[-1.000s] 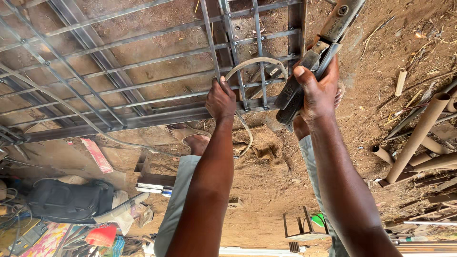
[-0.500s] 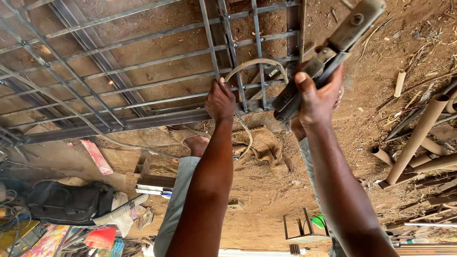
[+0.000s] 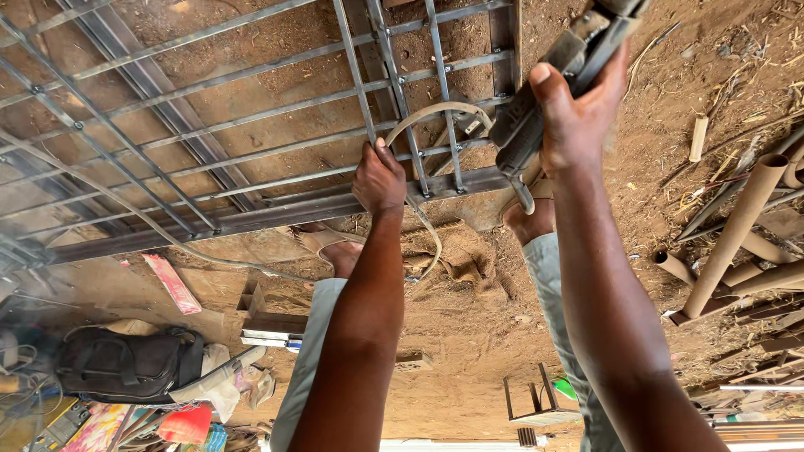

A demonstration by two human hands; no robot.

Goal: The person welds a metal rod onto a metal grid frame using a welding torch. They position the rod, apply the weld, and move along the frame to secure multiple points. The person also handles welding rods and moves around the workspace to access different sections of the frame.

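Gripped firmly in the right hand (image 3: 578, 117) is a grey power tool (image 3: 544, 100), fingers wrapped fully round its body, thumb laid along the side; its working end runs out of the upper right of the frame and cannot be seen. A pale hose or cable (image 3: 435, 113) is looped from the tool's lower end across the bars. The left hand (image 3: 378, 177) is closed on an upright bar of the metal grille (image 3: 251, 125), just above the grille's heavier bottom rail.

The grille is seen filling the upper left and centre of the frame, held over bare earth. Its bars are already crossed and fixed into a frame, with small joints noted at the crossings, so the assembly is judged largely done. No contact between tool and metal is shown at this moment; whatever finishing remains on the joints cannot be told from this view.

Below, sandalled feet (image 3: 335, 247) are seen on the earth. A black bag (image 3: 126, 364) lies at lower left, cardboard tubes (image 3: 737, 226) at right, a small metal stand (image 3: 536, 398) near the bottom.
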